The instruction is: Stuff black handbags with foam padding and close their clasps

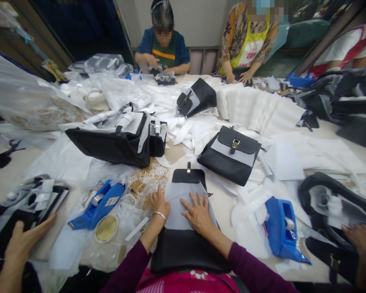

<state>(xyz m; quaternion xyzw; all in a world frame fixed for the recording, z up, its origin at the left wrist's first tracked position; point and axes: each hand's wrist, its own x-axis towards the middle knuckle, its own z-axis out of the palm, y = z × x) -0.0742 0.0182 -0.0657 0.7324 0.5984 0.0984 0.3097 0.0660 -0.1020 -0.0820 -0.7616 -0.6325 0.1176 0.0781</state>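
Note:
A black handbag (pixel 192 250) lies flat in front of me with its flap (pixel 187 176) turned up, away from me. A pale grey sheet (pixel 177 217) covers its upper front. My right hand (pixel 198 211) rests flat on the sheet, fingers spread. At the sheet's left edge is my left hand (pixel 160 205), a bracelet on its wrist; its fingers stretch forward along the edge and hold nothing that I can see. A gold-coloured clasp (pixel 188 171) shows on the flap strap.
Blue tape dispensers (pixel 102 205) flank me, with an open round tin (pixel 106 228) at left. Ahead are black bags (pixel 234 154), white sheets (pixel 250 106) and string (pixel 149 177). Co-workers' hands (pixel 27 240) are at both sides; two people (pixel 163 49) work opposite.

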